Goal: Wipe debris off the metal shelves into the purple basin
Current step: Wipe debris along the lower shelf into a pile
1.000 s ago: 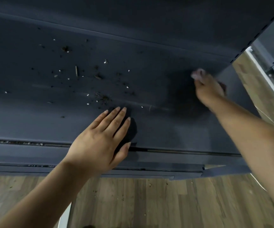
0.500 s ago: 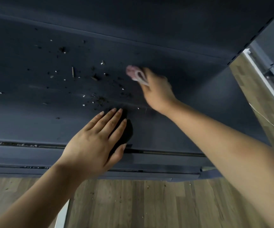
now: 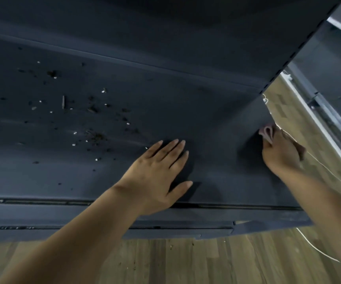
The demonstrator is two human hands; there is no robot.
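Observation:
A dark grey metal shelf (image 3: 206, 111) fills most of the view. Debris (image 3: 91, 124), dark crumbs and pale flecks, is scattered over its left half. My left hand (image 3: 157, 175) rests flat on the shelf near the front edge, fingers straight, just right of the debris. My right hand (image 3: 280, 152) grips a pink cloth (image 3: 267, 131) and presses it on the shelf at its right edge. No purple basin is in view.
The shelf's front rail (image 3: 83, 214) runs across below my hands. Wooden floor (image 3: 206, 261) lies beneath, with a few crumbs on it. A thin white cord (image 3: 317, 249) trails on the floor at right. Another grey rack (image 3: 329, 99) stands at the right.
My right hand swept the cloth from the shelf's middle back to its right edge. My left hand stayed flat on the shelf. The view shifted a little.

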